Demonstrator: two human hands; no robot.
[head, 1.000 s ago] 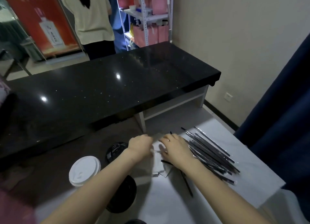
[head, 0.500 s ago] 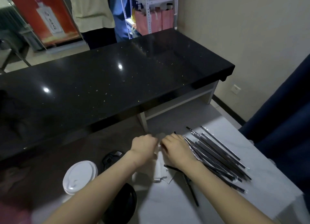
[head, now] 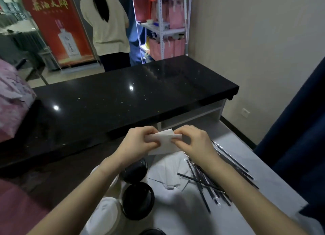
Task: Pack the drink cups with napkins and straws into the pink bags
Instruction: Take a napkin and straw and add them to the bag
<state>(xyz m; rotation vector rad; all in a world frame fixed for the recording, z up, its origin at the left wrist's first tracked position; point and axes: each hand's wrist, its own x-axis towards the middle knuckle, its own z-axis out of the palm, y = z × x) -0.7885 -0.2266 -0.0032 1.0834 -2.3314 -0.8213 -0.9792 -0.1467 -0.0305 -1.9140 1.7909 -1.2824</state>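
Both hands have risen off the bench — the napkin now lifted at frame centre. The left hand and right hand pinch its opposite ends — the pile below left lying.

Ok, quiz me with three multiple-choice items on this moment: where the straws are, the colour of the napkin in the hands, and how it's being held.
1. Where do the straws lie?
A) on the black counter
B) on the white table, near the right arm
C) in a pink bag

2. What colour is the held napkin?
A) pink
B) black
C) white

3. How is the napkin held?
A) flat on the table, untouched
B) tucked under a cup lid
C) pinched by the left hand and right hand, off the table

Answers:
1 B: the straws lie scattered on the table.
2 C: it shows white between the hands.
3 C: both hands' fingers pinch it in the air.
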